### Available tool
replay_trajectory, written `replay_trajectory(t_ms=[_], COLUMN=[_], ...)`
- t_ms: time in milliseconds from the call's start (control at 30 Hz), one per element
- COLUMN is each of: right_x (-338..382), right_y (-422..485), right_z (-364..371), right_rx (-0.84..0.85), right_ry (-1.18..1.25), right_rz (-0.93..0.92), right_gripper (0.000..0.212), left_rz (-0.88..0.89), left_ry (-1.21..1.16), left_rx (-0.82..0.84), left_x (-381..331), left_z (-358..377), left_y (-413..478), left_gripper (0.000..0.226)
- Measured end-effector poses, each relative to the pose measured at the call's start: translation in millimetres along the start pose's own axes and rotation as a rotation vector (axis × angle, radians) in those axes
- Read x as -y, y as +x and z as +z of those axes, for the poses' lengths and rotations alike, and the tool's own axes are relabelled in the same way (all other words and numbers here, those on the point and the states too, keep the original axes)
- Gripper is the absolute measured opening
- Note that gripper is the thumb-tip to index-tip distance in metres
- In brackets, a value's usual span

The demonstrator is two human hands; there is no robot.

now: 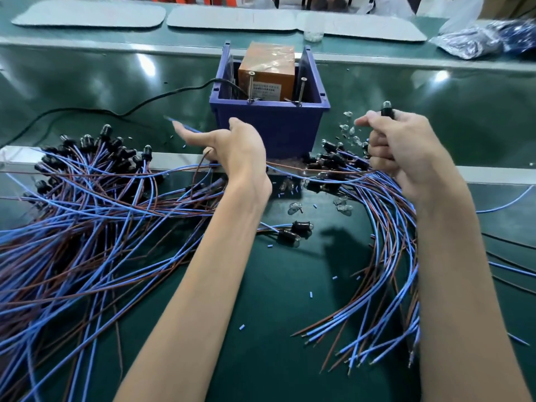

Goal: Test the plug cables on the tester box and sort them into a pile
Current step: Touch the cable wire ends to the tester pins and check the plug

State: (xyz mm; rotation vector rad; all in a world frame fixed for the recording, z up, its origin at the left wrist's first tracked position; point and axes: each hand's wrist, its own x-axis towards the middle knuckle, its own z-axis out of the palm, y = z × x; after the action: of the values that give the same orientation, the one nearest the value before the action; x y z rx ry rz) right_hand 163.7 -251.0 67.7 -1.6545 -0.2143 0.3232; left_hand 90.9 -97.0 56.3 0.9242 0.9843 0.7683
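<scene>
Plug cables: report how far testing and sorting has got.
Done, probably: the large left pile. In hand: the right hand grips one bulb-tipped plug cable near the tester box; the left hand is in front of that box. Left: the smaller right bundle.

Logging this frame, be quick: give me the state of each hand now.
Left hand: index finger straight, whether it grips the wires cannot be told.
Right hand: closed around a black bulb socket.
</scene>
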Motion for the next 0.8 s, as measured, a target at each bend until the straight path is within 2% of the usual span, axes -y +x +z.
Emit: replay_trajectory(t_ms=[67,200,267,333,367,400,500,633,800], right_x=[0,-1,-3,-3,-3,-3,-3,-4,-3], right_y=[1,1,1,1,1,1,-1,-1,-1], right_z=[-3,-13,-15,-12,-10,-7,-1,4,4], right_rx=[-0.025,-0.071,-0.062,-0.044,-0.038,-0.038,-0.044,-0.061,0.035], right_ry=[-0.062,-0.095,-0.124,-0.156,-0.163,-0.160,-0.128,-0.126,-0.072], right_rz=[-0.021,-0.044,-0.058,-0.069,-0.073,-0.074,-0.101,-0.151,-0.147], right_gripper=[0.019,0.016,0.015,0.013,0.011,0.010,0.009,0.012,0.023], left_rz=[0.064,0.202,0.289,0.359,0.361,0.347,0.310,0.344,0.283], left_ry=[0.084,0.086,0.173,0.283,0.321,0.355,0.390,0.353,0.390], left_rx=[0.015,0.093,0.165,0.293,0.369,0.435,0.578,0.650,0.704], left_x=[1,-1,5,13,16,19,28,29,28], left_z=[-2,-1,3,8,11,13,17,15,12], left_y=[1,-6,-18,-30,-35,-38,-46,-42,-30], left_gripper=[0.068,0.074,0.060,0.029,0.016,0.013,0.015,0.012,0.032])
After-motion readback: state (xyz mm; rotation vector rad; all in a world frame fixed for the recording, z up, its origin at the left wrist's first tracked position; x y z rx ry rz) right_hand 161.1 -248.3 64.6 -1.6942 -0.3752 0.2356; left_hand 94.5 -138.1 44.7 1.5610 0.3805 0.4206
